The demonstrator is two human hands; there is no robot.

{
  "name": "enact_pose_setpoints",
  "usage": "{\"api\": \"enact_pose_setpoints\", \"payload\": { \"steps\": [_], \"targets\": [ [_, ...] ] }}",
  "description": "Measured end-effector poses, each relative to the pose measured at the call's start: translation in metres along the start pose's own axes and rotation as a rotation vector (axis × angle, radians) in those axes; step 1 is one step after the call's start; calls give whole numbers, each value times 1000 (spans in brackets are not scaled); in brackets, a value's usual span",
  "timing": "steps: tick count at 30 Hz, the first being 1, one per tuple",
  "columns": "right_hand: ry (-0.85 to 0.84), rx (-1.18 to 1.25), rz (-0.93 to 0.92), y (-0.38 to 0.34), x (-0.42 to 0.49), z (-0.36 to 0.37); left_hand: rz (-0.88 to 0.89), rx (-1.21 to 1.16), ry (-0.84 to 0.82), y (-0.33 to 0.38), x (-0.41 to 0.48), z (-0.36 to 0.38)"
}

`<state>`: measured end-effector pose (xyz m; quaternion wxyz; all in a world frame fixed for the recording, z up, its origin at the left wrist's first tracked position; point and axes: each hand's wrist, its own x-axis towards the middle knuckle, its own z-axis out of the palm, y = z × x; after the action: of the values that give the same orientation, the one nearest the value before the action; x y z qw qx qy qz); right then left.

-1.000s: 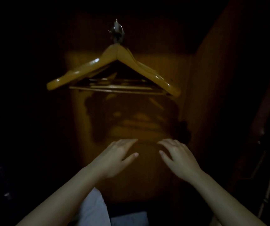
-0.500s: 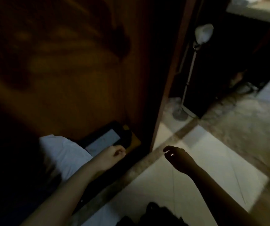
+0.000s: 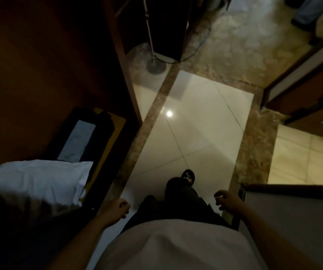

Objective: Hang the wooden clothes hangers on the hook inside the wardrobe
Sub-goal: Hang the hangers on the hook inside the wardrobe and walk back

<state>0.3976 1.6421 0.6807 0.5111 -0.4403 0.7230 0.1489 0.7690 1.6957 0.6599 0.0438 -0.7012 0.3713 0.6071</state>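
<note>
Wardrobe panelling (image 3: 39,65), dark brown and dim, is filling the upper left of the frame; where the hangers are hanging cannot be told. Left grip (image 3: 117,208) and right grip (image 3: 227,200) are hanging loosely curled, holding nothing, at lower centre over pale floor tiles (image 3: 195,123).

Dark brown wooden wardrobe (image 3: 39,65) at left, open-fronted, dim inside.

The view is dim and soft, with slight blur throughout. A small round glare spot (image 3: 169,113) shines on the pale floor tiles (image 3: 195,137), the brightest area, while the wardrobe interior (image 3: 39,65) on the left sinks into deep brown shadow. Straight edges bow near the borders, as a wide-angle lens bends them.
</note>
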Motion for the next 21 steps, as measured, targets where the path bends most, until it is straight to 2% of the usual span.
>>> {"api": "enact_pose_setpoints", "payload": {
  "steps": [5,9,13,16,21],
  "targets": [
    [7,147,145,54,-2,-12,-63,77,-77,35,15,26],
    [26,261,218,84,2,-35,-2,194,-101,102,35,36],
    [108,328,276,94,20,-72,85,165,-58,172,63,41],
    [62,300,238,85,33,-108,101,253,-58,211,85,43],
    [108,361,145,54,76,-177,122,313,-11,273,106,32]
  ]
}}
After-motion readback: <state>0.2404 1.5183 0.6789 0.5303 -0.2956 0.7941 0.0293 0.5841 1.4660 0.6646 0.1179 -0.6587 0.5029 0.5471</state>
